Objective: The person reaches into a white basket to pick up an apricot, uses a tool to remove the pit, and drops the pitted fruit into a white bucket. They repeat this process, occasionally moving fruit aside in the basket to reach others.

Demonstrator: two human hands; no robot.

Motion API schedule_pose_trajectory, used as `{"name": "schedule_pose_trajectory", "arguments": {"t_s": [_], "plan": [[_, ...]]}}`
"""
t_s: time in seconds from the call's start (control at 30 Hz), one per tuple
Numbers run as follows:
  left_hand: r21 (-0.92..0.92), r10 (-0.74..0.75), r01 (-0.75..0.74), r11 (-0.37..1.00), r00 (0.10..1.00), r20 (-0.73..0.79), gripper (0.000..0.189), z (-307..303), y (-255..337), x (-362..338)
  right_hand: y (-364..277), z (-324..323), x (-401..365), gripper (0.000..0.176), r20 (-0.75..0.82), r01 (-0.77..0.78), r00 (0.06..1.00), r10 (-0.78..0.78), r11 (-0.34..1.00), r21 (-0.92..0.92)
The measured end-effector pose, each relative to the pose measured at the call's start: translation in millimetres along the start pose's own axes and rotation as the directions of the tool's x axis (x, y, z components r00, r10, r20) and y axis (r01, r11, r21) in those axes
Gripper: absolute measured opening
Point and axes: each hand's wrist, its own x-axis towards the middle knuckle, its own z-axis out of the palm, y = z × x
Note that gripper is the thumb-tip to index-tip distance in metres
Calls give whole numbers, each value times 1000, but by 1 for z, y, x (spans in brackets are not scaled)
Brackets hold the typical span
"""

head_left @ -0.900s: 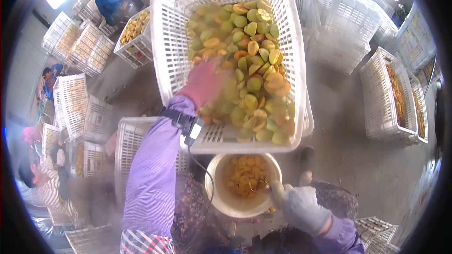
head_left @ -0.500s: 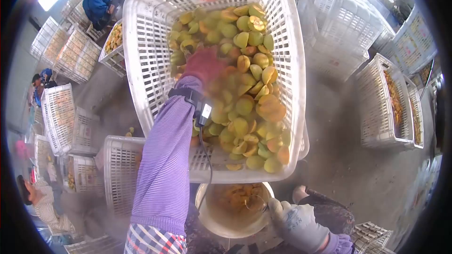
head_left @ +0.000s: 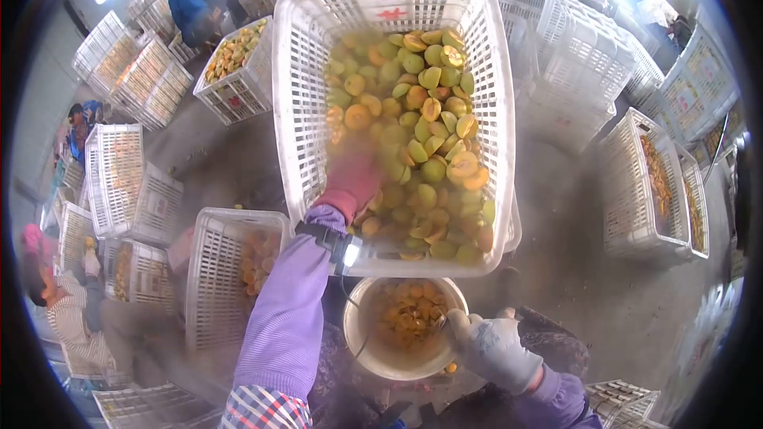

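My left hand (head_left: 354, 181), in a reddish-pink glove, is low over the near left part of a large white slatted crate (head_left: 505, 111); its fingers are smeared by motion. Beneath and around it lie many halved yellow-green fruits (head_left: 433, 131) that look like peaches or apricots, some showing orange flesh. In a grey-white glove, my right hand (head_left: 493, 348) is closed at the right rim of a white bucket (head_left: 356, 349). From its fingers a small thin metal tool (head_left: 442, 320) points into the bucket. Orange-brown pieces (head_left: 407, 314) cover the bucket's bottom.
Another white crate (head_left: 199, 270) with fruit stands left of the bucket. Stacked crates (head_left: 584, 48) rise at the back right, and crates of orange pieces (head_left: 658, 171) stand on the right. People sit among crates on the left, one in a blue jacket (head_left: 193, 4).
My left hand has drawn back toward the crate's near side. The view has shifted, so the crate sits farther right. My right hand still grips the tool at the bucket.
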Motion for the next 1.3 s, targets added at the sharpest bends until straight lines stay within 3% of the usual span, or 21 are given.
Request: {"name": "schedule_pose_trajectory", "arguments": {"t_s": [0.07,0.13,0.17,0.27,0.3,0.37,0.43,0.5,0.57,0.67,0.73,0.83,0.93,0.97,1.03,1.13,1.2,1.27,1.3], "plan": [[86,33,-38,996,998,60,51,16,-12,-17,4,9,-8,13,4,26,1000,-25,998,-49],[234,93,-128,964,984,152,49,27,-26,-35,-5,-8,-9,13,54,-65,996,64,998,14],[229,124,-159,961,980,158,45,29,-31,-38,-4,-7,-11,13,71,-73,995,69,996,51],[45,95,-111,993,956,278,43,-54,20,-33,3,5,-15,12,100,-106,991,91,984,146],[137,172,-183,974,981,88,42,-37,2,-8,4,5,-13,13,113,-132,987,116,980,148],[194,208,-187,963,974,-94,42,-63,25,21,3,-10,1,15,77,-136,989,129,986,94],[248,341,-290,924,919,-196,41,-43,5,80,12,-5,6,22,45,-143,990,137,973,181],[343,374,-301,890,912,-170,41,-12,-9,127,19,-1,8,27,41,-144,990,138,958,249],[482,289,-243,842,957,-22,41,9,-2,156,23,-2,12,29,45,-142,990,135,958,249],[147,43,-28,989,994,-103,40,3,13,136,26,-9,22,32,28,-116,993,113,962,248],[200,97,-77,977,991,-93,39,0,10,116,32,-12,33,31,-33,-62,997,73,967,248],[404,88,-147,903,983,160,40,0,15,84,37,-16,53,32,-63,-70,994,91,957,282],[320,179,-171,932,984,4,42,0,11,50,41,-31,71,18,-82,-121,987,137,977,175],[291,126,-157,944,984,125,43,-7,11,53,46,-36,72,21,-32,-149,987,159,966,213],[245,13,-109,963,932,363,44,-40,21,57,60,-38,72,26,-96,-162,976,196,944,287],[209,98,-143,967,972,212,45,-72,30,100,70,-47,78,34,-172,-221,939,297,907,359],[286,337,-304,909,938,-76,47,-85,41,146,79,-48,81,35,-226,-240,906,358,873,424],[161,386,-355,921,886,-256,49,-81,43,208,85,-54,84,34,-258,-230,888,380,854,467],[139,338,-313,940,915,-221,49,-79,48,231,89,-55,83,35,-267,-230,880,393,844,485]]}}
